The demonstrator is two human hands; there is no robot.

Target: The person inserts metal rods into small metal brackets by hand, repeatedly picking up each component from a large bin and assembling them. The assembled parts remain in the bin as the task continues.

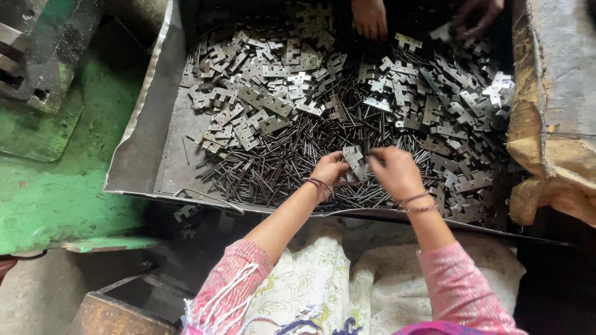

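Over the tray [139, 142], both hands meet: the left hand [329, 169] and right hand [394, 170] pinch one hinge [355, 162] between closed fingertips, above the pins [279, 167].

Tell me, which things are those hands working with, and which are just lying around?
In use:
left hand
right hand
hinge leaf held between both
pins
hinge leaves in the metal tray

Lying about:
green machine base
rusty box
another person's hands

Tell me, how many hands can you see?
4. The person's left hand and right hand hold a hinge over the tray. Two hands of someone else reach in at the top.
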